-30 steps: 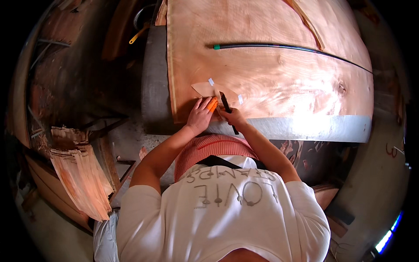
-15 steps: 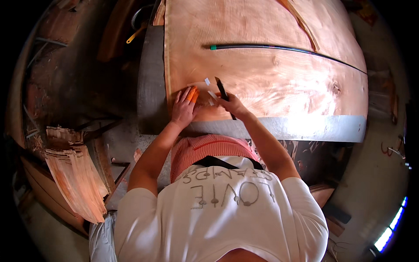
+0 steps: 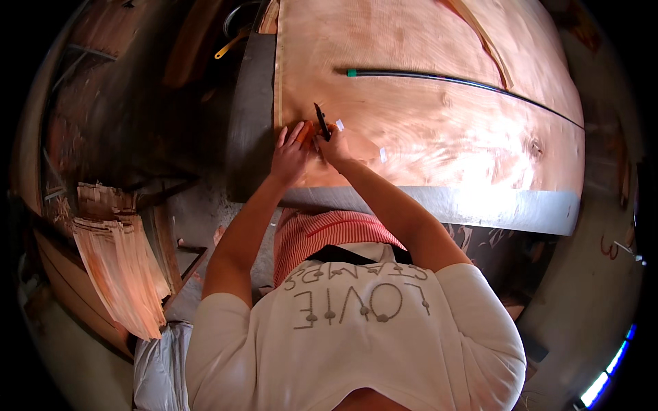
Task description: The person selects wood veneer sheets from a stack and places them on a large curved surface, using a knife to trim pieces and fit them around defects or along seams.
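Note:
A broad sheet of light brown wood veneer (image 3: 411,109) lies on a metal-edged table. My left hand (image 3: 290,156) rests on its near left part, fingers stretched out, with an orange covering on some of them. Close beside it, my right hand (image 3: 334,147) is closed around a slim black tool that looks like a utility knife (image 3: 321,120), its tip pointing away from me. A small white piece (image 3: 340,125), like tape, lies just beyond the right hand. Another white piece (image 3: 382,154) lies to the right of that wrist. What is under the right fingers is hidden.
A long black rod (image 3: 439,77) with a green end lies across the veneer. Beyond it is a narrow wood strip (image 3: 490,44). The grey metal table edge (image 3: 384,196) runs in front of me. Stacked veneer pieces (image 3: 123,267) stand at the lower left; a yellow-handled tool (image 3: 229,46) is at the far left.
My right hand has moved left with the black tool, up beside my left hand. One white piece now lies farther right on the veneer. The whole view has shifted slightly.

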Demonstrator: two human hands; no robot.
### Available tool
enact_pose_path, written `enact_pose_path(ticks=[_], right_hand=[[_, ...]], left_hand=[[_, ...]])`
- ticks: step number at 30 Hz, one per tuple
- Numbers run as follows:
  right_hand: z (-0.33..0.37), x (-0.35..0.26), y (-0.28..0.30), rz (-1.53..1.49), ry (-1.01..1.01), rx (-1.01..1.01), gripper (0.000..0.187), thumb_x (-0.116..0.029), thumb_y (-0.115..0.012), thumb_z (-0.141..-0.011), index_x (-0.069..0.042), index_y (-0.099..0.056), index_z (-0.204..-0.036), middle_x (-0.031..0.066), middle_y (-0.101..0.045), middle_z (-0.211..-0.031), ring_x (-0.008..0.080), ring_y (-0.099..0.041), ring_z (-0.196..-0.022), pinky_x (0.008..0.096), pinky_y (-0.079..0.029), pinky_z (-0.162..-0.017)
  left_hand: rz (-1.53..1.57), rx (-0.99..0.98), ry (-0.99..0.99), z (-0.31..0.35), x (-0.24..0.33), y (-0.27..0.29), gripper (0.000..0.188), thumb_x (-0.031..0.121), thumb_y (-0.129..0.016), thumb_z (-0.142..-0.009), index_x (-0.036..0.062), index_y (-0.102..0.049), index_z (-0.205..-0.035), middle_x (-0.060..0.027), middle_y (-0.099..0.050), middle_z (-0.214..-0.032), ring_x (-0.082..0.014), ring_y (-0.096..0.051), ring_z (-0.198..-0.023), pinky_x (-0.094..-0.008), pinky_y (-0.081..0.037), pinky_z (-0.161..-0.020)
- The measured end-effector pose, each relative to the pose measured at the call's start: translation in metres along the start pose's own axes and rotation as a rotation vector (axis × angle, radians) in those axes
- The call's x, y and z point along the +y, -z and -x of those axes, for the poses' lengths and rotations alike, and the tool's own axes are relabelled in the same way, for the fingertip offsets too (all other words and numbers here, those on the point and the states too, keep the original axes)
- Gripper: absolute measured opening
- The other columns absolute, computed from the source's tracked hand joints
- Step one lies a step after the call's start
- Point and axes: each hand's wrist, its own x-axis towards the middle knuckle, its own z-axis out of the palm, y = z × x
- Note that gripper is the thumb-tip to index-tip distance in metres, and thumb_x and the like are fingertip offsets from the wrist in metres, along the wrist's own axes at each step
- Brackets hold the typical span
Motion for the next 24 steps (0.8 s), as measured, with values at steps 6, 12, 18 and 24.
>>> enact_pose_path(ticks=[6, 12, 18, 24], right_hand=[[0.002, 0.032, 0.024, -0.015, -0.021, -0.132, 0.027, -0.025, -0.059, -0.08, 0.0, -0.055, -0.089, 0.0131, -0.062, -0.069, 0.0207, -0.063, -0.064, 0.0321, -0.047, -0.059], [0.086, 0.053, 0.095, 0.336, 0.036, -0.29, 0.028, -0.026, -0.051, -0.087, -0.002, -0.055, -0.099, 0.0086, -0.063, -0.064, 0.0177, -0.063, -0.063, 0.0309, -0.047, -0.059], [0.127, 0.09, 0.14, 0.474, 0.092, -0.256, 0.021, -0.019, -0.051, -0.084, -0.009, -0.056, -0.102, 0.0068, -0.064, -0.068, 0.025, -0.063, -0.068, 0.0345, -0.047, -0.062], [0.137, 0.094, 0.149, 0.481, 0.132, -0.255, 0.026, -0.013, -0.053, -0.081, -0.01, -0.054, -0.106, 0.0071, -0.064, -0.07, 0.0272, -0.062, -0.069, 0.0357, -0.048, -0.063]], left_hand=[[-0.03, -0.117, 0.006, -0.006, 0.0, 0.0, 0.045, 0.021, -0.055, -0.079, 0.0086, -0.048, -0.122, -0.0061, -0.038, -0.135, -0.0213, -0.027, -0.129, -0.0467, -0.02, -0.104], [0.189, -0.366, -0.143, 0.04, 0.022, 0.036, 0.056, 0.033, -0.062, -0.074, 0.0177, -0.047, -0.126, -0.0161, -0.025, -0.139, -0.032, -0.019, -0.131, -0.0502, -0.017, -0.104], [0.569, -0.015, 0.513, 0.083, 0.024, 0.033, 0.069, 0.021, -0.065, -0.077, 0.0049, -0.028, -0.134, -0.0225, -0.026, -0.135, -0.0343, -0.039, -0.116, -0.0398, -0.037, -0.092], [1.431, -0.05, 1.229, 0.059, -0.005, 0.017, 0.035, 0.026, -0.066, -0.079, 0.0012, -0.055, -0.1, -0.0019, -0.058, -0.075, -0.0102, -0.056, -0.064, -0.0217, -0.044, -0.053]])
